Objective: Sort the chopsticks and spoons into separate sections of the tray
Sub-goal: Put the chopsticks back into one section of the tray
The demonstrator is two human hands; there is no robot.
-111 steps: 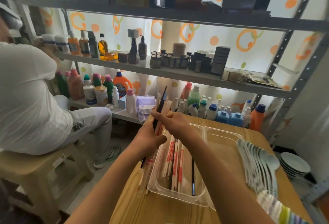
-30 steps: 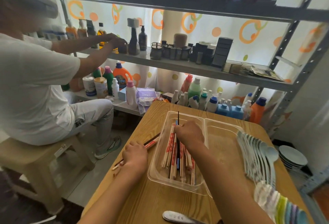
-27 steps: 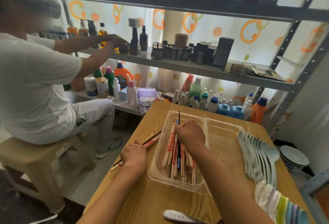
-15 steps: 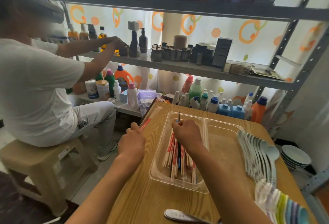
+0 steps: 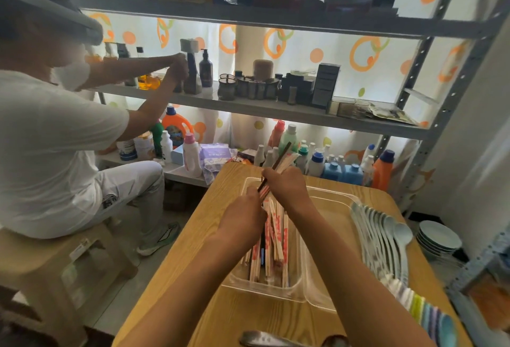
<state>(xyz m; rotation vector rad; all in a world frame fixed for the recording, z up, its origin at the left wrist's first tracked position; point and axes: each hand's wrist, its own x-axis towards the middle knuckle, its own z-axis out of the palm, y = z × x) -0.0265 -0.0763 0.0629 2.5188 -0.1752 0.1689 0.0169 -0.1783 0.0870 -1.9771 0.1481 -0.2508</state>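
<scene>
The tray point(image 5: 328, 295) sits on the tabletop point(image 5: 220, 316), its left section holding a heap of chopsticks point(image 5: 276, 239), the right section beside it. Above that left section the left hand point(image 5: 242, 222) and the right hand point(image 5: 287, 185) meet on a tilted bundle of chopsticks point(image 5: 281, 161). A row of spoons point(image 5: 383, 241) lies on the tabletop right of the tray. Behind the tabletop stands a shelf rack point(image 5: 276, 110) with bottles point(image 5: 325, 163) on its lowest level. Left of the tabletop another person point(image 5: 55, 153) sits on a stool point(image 5: 55, 272). Plates point(image 5: 438, 240) are stacked lower right, off the tabletop
</scene>
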